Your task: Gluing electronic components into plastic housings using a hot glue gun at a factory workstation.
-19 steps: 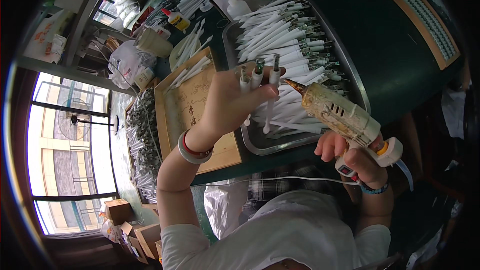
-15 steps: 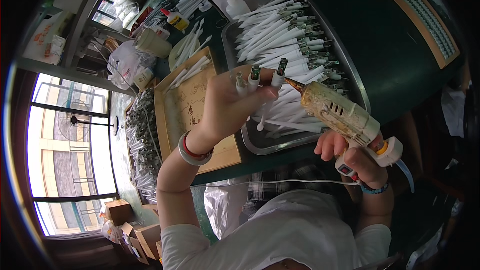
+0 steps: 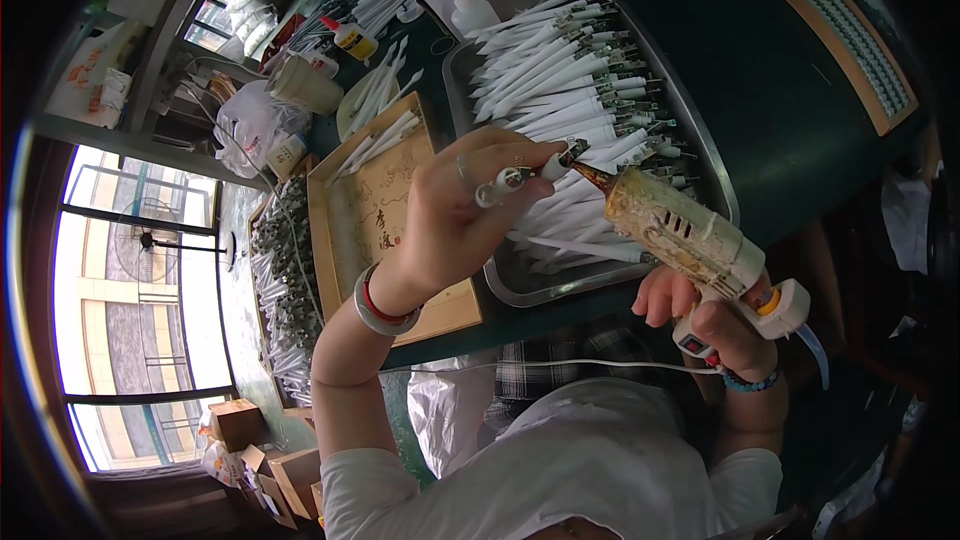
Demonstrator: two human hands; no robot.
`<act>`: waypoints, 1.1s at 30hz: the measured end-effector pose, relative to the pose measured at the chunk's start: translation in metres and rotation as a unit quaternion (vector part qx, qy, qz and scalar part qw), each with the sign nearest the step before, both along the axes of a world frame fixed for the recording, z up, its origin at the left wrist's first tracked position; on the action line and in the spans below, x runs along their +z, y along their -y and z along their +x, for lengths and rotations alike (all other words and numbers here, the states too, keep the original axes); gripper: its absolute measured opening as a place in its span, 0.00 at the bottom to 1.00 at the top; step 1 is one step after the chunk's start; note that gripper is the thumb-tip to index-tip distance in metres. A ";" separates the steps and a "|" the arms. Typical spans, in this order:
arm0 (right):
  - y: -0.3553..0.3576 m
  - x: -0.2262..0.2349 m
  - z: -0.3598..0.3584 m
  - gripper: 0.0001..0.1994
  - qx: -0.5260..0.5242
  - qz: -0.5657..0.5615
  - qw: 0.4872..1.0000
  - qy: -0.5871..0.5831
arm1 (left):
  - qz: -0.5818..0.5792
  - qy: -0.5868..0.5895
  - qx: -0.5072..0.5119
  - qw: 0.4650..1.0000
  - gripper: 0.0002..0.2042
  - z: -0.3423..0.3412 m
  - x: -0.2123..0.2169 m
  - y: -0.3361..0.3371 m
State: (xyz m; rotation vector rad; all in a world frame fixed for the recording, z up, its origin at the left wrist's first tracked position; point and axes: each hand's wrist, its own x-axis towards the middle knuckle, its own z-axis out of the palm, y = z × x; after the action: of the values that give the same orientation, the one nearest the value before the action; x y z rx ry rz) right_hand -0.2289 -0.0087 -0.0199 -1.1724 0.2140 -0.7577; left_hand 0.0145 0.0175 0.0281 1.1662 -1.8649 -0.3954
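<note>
The left hand (image 3: 455,215) is closed around a few white pens (image 3: 520,178), pinched between thumb and fingers above the near left corner of the metal tray (image 3: 715,180). The right hand (image 3: 715,325) grips the handle of a glue gun (image 3: 680,230) over the bench's near edge, its nozzle touching the end of a held pen. The tray is heaped with more white pens (image 3: 560,65), which lie under and behind the gun. Left of the tray lies a wooden box lid (image 3: 370,220) with a few pens on it; past that, along the bench's left edge, a dense row of grey parts (image 3: 285,280). A squeeze bottle (image 3: 470,10) and plastic bags (image 3: 255,125) crowd the far side. The gun's trigger is hidden by fingers; how many pens the left hand holds is hard to tell.
</note>
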 end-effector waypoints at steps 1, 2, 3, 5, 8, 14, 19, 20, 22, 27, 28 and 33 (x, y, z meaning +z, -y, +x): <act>-0.001 -0.001 -0.001 0.17 0.000 0.007 1.000 0.000 | 0.000 0.001 0.001 1.000 0.14 0.000 0.001 -0.001; -0.002 -0.002 -0.002 0.17 0.000 0.015 1.000 0.001 | -0.008 0.015 0.006 1.000 0.13 -0.001 0.002 -0.002; -0.002 0.000 -0.004 0.17 0.001 0.015 1.000 0.001 | -0.017 0.029 0.010 0.999 0.12 -0.001 0.004 -0.003; -0.001 0.004 -0.009 0.18 0.019 0.086 0.996 -0.011 | -0.033 0.057 0.007 0.998 0.13 -0.001 0.006 -0.002; 0.001 0.020 -0.012 0.20 -0.011 0.161 0.987 -0.030 | -0.060 0.110 0.000 0.992 0.15 0.002 0.007 -0.001; 0.018 0.015 -0.018 0.23 0.068 0.229 0.971 -0.013 | -0.101 0.148 -0.016 0.984 0.16 0.005 0.008 -0.001; 0.014 0.014 -0.011 0.20 -0.107 0.109 0.984 -0.093 | -0.051 0.084 -0.007 0.995 0.14 -0.003 0.010 -0.005; 0.018 0.004 -0.018 0.18 -0.029 0.112 0.992 -0.056 | -0.052 0.096 -0.002 0.994 0.13 -0.004 0.010 -0.003; 0.018 0.002 -0.018 0.18 0.000 0.110 0.993 -0.038 | -0.054 0.107 0.002 0.993 0.12 -0.003 0.009 -0.001; 0.025 -0.010 -0.023 0.21 0.147 0.172 0.968 0.111 | 0.022 0.170 0.079 0.982 0.10 -0.004 0.002 0.013; 0.024 -0.006 -0.022 0.22 0.099 0.158 0.978 0.095 | 0.081 0.162 0.073 0.981 0.12 -0.001 -0.003 0.020; 0.016 -0.009 -0.011 0.20 -0.023 0.039 0.999 0.011 | 0.199 0.076 0.105 0.971 0.12 -0.003 -0.004 0.021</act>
State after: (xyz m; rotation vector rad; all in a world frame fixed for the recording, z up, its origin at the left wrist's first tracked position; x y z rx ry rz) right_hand -0.2398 -0.0247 -0.0293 -1.0878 0.2505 -0.7966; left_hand 0.0115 -0.0039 0.0242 1.6895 -1.8146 -0.5911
